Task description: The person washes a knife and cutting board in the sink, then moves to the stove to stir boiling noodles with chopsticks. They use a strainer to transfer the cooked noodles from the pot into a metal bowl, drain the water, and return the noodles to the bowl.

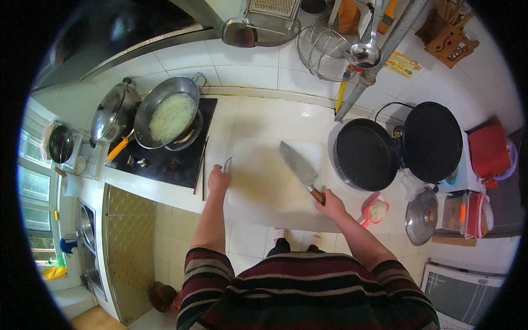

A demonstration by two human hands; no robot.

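Note:
My right hand (333, 205) is closed round the wooden handle of a broad kitchen knife (298, 164). Its blade lies over the white cutting board (247, 152), tip pointing to the far left. At the board's left edge, my left hand (218, 179) is closed by the curved metal handle (227, 163) and appears to grip it; the fingertips are small to make out. A pale, yellowish powdery film covers the middle of the board. Just right of my right hand sits a pink scoop (375, 210) with white flour-like contents.
On the black stove (157, 175) stand a wok (144, 113) of pale shreds in liquid and a lidded pot (113, 113). Chopsticks (203, 170) lie beside it. An open electric griddle (367, 154) and a metal lid (422, 216) are at right. Ladles (364, 54) hang above.

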